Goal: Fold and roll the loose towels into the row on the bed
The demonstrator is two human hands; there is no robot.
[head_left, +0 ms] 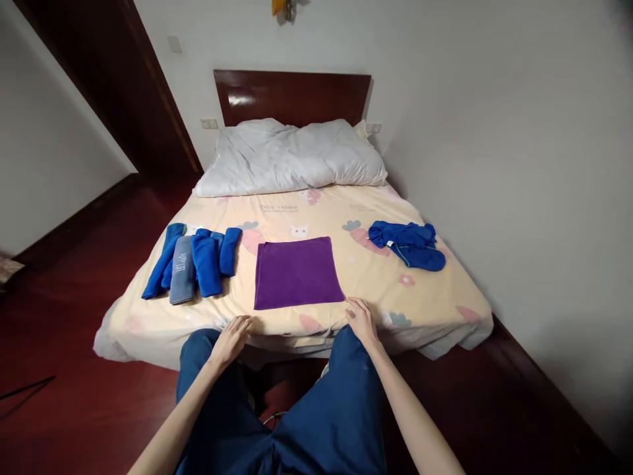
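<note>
A purple towel (295,272) lies flat and squared on the bed (346,227) near its front edge. My left hand (231,338) rests open on the bed's edge, just below and left of the towel's near left corner. My right hand (361,318) lies open with its fingers at the towel's near right corner. To the left, several folded blue and grey towels (194,262) lie side by side. A crumpled blue towel (408,244) lies at the right side of the bed. My knees in blue trousers (336,409) are below.
A white duvet or pillow (289,157) is piled against the dark wooden headboard (291,95). A white wall (519,165) runs close along the bed's right side. Dark red floor (74,369) spreads to the left, with a dark door (123,86) at the back left.
</note>
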